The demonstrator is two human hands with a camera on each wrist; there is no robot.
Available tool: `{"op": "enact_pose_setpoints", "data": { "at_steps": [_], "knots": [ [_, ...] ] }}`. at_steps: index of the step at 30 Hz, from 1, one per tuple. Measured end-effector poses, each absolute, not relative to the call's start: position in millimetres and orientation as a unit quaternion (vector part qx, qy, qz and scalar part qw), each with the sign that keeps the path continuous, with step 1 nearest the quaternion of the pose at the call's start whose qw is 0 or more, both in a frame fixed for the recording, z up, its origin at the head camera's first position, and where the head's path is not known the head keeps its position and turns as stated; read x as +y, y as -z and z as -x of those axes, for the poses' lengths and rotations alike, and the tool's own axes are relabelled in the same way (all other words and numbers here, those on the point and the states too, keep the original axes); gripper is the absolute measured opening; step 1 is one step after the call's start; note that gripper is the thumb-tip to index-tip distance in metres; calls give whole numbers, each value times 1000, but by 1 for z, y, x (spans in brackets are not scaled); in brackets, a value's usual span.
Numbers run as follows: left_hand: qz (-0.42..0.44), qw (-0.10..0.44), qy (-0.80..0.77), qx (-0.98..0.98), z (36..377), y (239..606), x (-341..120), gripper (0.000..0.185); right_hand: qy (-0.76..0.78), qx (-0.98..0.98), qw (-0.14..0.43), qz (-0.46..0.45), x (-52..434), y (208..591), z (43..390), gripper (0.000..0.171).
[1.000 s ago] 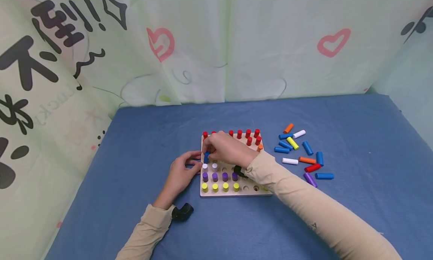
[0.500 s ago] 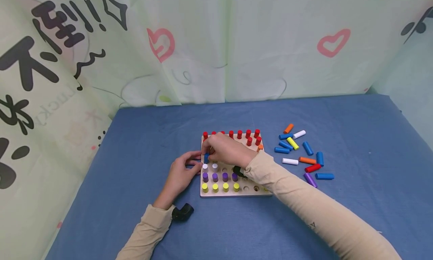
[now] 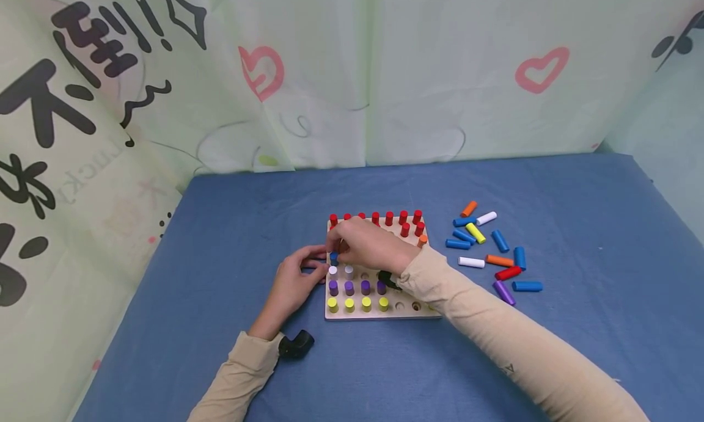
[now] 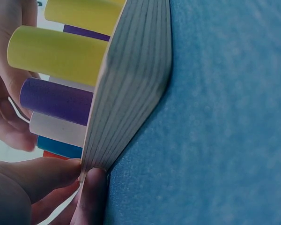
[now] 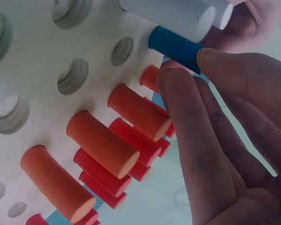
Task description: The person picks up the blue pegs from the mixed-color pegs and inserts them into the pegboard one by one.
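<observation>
The blue peg [image 3: 333, 257] now sits lower in its hole at the wooden pegboard's [image 3: 408, 311] left edge, pinched by the right hand [image 3: 370, 243], while the left hand [image 3: 293, 283] pinches that edge, so seating looks nearly complete.

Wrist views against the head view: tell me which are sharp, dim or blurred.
Head view: evenly lit, sharp, soft shadows under the pegboard. Left wrist view: dim, close, board edge and yellow peg slightly soft. Right wrist view: brighter, right hand large and soft, blue peg fairly clear.
</observation>
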State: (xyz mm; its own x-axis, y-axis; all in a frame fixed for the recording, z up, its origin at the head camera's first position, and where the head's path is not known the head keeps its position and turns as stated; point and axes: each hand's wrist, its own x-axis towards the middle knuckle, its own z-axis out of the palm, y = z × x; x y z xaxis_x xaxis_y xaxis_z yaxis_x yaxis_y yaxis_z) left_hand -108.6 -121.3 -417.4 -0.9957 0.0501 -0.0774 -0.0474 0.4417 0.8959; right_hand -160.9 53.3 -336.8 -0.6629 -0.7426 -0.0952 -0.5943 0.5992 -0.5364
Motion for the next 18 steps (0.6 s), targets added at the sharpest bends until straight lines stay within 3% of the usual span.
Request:
{"op": "enact_pose_setpoints", "data": {
  "at_steps": [18],
  "knots": [
    [5, 56, -526, 849, 109, 418, -121, 37, 269, 885, 141, 353, 71, 328, 151, 18]
  ]
}}
